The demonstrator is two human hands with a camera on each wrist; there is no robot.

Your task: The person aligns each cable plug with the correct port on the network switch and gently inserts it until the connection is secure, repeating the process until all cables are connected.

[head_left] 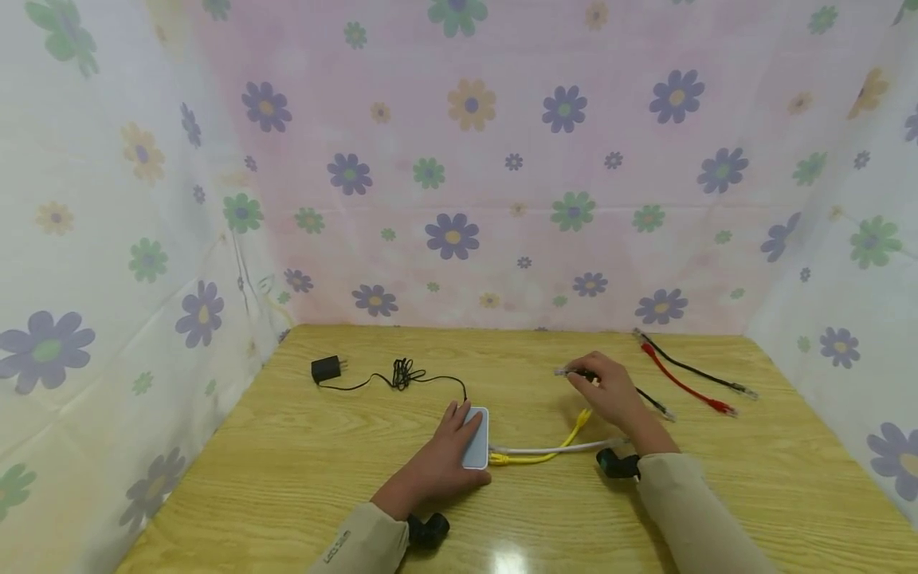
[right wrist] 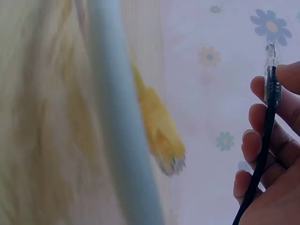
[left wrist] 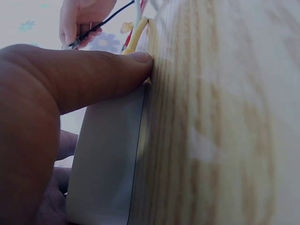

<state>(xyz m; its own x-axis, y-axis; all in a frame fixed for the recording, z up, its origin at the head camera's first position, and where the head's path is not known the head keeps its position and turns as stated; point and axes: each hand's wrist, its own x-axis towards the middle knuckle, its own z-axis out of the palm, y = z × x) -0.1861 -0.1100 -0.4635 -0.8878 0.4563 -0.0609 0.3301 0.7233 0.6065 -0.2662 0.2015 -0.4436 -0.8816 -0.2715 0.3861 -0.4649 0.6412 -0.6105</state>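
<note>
A small white network switch (head_left: 476,441) with a grey-blue top lies on the table. My left hand (head_left: 446,456) holds it, fingers across the top and far side, thumb (left wrist: 110,70) along the near side. From its right side run a yellow ethernet cable (head_left: 534,459) and a white ethernet cable (head_left: 559,449). My right hand (head_left: 608,388), raised to the right of the switch, pinches a black ethernet cable (right wrist: 267,136) just behind its clear plug. That plug points left in the head view, away from the palm. The cable's other end (head_left: 668,414) shows beyond the right hand.
A black power adapter (head_left: 327,368) lies at the back left, its bundled cord (head_left: 406,375) leading to the switch. Further right lie a red ethernet cable (head_left: 684,381) and another black ethernet cable (head_left: 692,366). Flowered cloth (head_left: 459,183) encloses the wooden table (head_left: 308,478) at back and sides.
</note>
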